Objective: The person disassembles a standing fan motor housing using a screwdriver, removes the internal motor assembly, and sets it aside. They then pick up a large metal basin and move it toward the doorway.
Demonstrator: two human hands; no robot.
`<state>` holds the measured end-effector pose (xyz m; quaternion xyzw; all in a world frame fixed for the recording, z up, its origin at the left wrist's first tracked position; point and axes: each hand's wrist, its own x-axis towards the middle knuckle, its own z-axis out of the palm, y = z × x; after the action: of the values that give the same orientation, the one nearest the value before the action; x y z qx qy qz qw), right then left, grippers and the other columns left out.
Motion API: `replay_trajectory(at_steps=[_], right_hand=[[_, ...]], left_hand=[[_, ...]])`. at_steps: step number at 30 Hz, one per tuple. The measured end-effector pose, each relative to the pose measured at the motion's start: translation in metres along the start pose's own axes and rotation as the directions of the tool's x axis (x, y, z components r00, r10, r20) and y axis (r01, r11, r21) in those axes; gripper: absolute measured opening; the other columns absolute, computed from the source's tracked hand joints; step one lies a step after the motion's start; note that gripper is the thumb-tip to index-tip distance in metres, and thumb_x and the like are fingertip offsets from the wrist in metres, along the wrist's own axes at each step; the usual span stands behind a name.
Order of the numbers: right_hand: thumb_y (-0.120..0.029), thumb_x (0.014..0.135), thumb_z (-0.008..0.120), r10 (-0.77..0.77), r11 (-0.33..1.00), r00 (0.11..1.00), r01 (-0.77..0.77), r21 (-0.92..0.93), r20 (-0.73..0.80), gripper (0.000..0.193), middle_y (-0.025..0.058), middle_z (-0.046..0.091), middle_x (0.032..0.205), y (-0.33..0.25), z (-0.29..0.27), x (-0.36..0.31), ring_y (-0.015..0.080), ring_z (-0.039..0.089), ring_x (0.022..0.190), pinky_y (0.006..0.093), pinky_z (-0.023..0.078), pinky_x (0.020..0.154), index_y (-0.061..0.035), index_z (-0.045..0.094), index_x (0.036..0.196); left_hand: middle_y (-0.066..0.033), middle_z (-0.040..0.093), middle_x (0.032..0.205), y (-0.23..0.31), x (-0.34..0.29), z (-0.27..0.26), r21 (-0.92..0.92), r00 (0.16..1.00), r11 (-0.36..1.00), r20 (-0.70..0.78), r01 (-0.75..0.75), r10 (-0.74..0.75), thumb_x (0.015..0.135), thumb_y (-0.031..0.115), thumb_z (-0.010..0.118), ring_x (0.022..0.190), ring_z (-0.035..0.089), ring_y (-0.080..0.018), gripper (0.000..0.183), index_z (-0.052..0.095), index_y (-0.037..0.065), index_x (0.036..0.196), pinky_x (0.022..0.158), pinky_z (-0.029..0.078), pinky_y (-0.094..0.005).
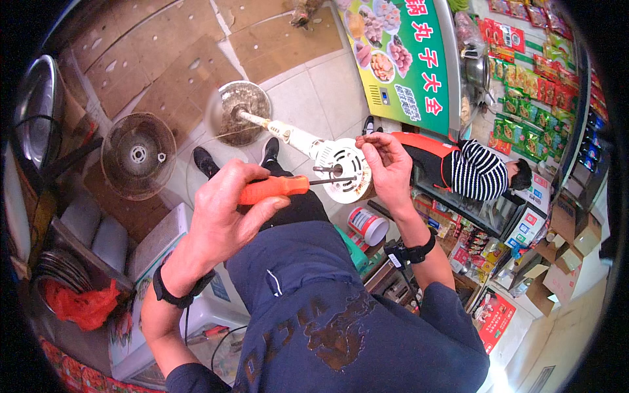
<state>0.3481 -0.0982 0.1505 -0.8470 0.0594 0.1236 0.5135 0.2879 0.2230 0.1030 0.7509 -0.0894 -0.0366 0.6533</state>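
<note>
My left hand [226, 203] is closed around the orange handle of a screwdriver [275, 190]. The dark shank reaches across the front of a white, round, slotted fan motor housing [341, 177], close to its central shaft. At the housing's upper right rim my right hand [388, 167] has its thumb and fingers curled together, apparently gripping the edge; any small piece between the fingertips is hidden. The fan's white pole [291, 135] runs from the housing to a worn round base [246, 112] on the floor. No blade or guard is on the motor.
A round fan guard [139, 156] lies to the left near a metal basin [39, 111]. A white tub [368, 226] stands behind my right forearm. A person in a striped top [481, 169] bends near a green-fronted freezer [406, 65]. Packaged goods fill shelves [531, 98] at right.
</note>
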Motion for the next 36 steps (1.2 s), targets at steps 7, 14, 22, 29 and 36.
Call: replay_trajectory(at_steps=[7, 14, 22, 29, 36], right_hand=[[-0.003, 0.101, 0.069, -0.003, 1.000, 0.999, 0.002, 0.015, 0.035, 0.018, 0.0098, 0.074, 0.113, -0.003, -0.004, 0.003, 0.0160, 0.071, 0.106, 0.0311, 0.056, 0.096, 0.0008, 0.066, 0.119], [-0.003, 0.101, 0.068, 0.000, 1.000, 0.999, 0.000, 0.012, 0.046, 0.017, 0.0102, 0.074, 0.112, -0.008, -0.004, 0.005, 0.0162, 0.072, 0.105, 0.0318, 0.057, 0.095, 0.0017, 0.068, 0.118], [-0.014, 0.106, 0.063, 0.126, 0.983, 0.944, -0.161, 0.093, 0.305, 0.027, 0.0163, 0.076, 0.114, -0.053, -0.007, 0.038, 0.0222, 0.075, 0.105, 0.0363, 0.060, 0.093, 0.0053, 0.070, 0.125], [-0.030, 0.110, 0.058, 0.279, 0.702, 0.623, -0.652, 0.287, 0.731, 0.038, 0.0171, 0.071, 0.110, -0.070, 0.006, 0.050, 0.0274, 0.074, 0.102, 0.0357, 0.061, 0.085, 0.0035, 0.061, 0.127], [-0.034, 0.110, 0.058, 0.296, 0.677, 0.649, -0.660, 0.326, 0.701, 0.029, 0.0067, 0.067, 0.102, -0.063, -0.001, 0.043, 0.0155, 0.068, 0.090, 0.0249, 0.052, 0.067, -0.0053, 0.062, 0.114]], left_hand=[[-0.0148, 0.073, 0.091, 0.001, -0.010, -0.001, -0.022, 0.986, 0.994, -0.122, 0.111, -0.113, 0.088, 0.019, 0.087, 0.079, 0.074, -0.0257, 0.037, 0.063, 0.001, 0.110, 0.070, 0.057, -0.0350], [-0.0134, 0.073, 0.089, -0.005, -0.018, -0.008, -0.136, 0.963, 0.964, -0.112, 0.229, -0.245, 0.090, 0.016, 0.085, 0.077, 0.073, -0.0216, 0.032, 0.062, 0.001, 0.108, 0.069, 0.056, -0.0332], [-0.0052, 0.069, 0.086, 0.008, -0.022, -0.030, -0.433, 0.895, 0.861, -0.219, 0.267, -0.388, 0.098, 0.010, 0.074, 0.060, 0.058, -0.0055, 0.024, 0.058, 0.000, 0.113, 0.054, 0.048, -0.0218], [-0.0044, 0.066, 0.092, 0.028, -0.022, -0.046, -0.338, 0.907, 0.926, -0.315, 0.167, -0.278, 0.100, 0.011, 0.073, 0.062, 0.057, -0.0047, 0.025, 0.057, 0.001, 0.115, 0.054, 0.046, -0.0201], [-0.0080, 0.064, 0.094, 0.023, -0.031, -0.045, -0.244, 0.933, 0.970, -0.346, 0.008, -0.095, 0.095, 0.014, 0.078, 0.078, 0.056, -0.0127, 0.032, 0.057, -0.001, 0.113, 0.074, 0.047, -0.0278]])
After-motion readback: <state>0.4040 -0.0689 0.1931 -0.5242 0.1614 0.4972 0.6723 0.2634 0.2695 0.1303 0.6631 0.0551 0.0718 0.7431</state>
